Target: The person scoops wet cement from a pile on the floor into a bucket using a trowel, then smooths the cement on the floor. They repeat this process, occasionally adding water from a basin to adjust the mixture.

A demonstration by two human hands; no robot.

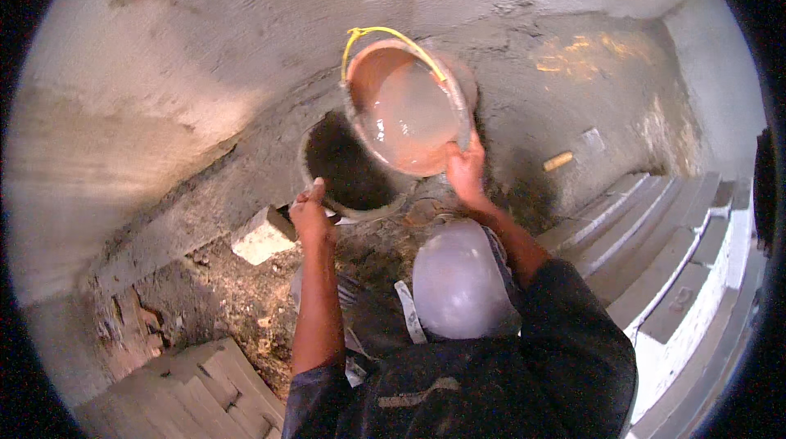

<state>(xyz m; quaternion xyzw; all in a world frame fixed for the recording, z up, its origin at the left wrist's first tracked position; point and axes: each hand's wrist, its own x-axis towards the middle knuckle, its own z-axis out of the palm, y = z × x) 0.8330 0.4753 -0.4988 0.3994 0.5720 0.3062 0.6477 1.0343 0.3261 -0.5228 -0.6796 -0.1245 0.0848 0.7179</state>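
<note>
orange bucket [370,79], right hand [467,171] on rim; dark bucket [370,214] close, gap unclear

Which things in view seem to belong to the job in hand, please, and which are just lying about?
In use, it seems:
reddish bucket of cloudy liquid, tilted, right hand gripping it
dark bucket, left hand at its rim

Apparently lying about:
pale block
yellowish handle, perhaps a trowel's

a building site, judging by rough cement walls [164,71], stacked grey blocks [661,271] and rubble [250,296].
</note>
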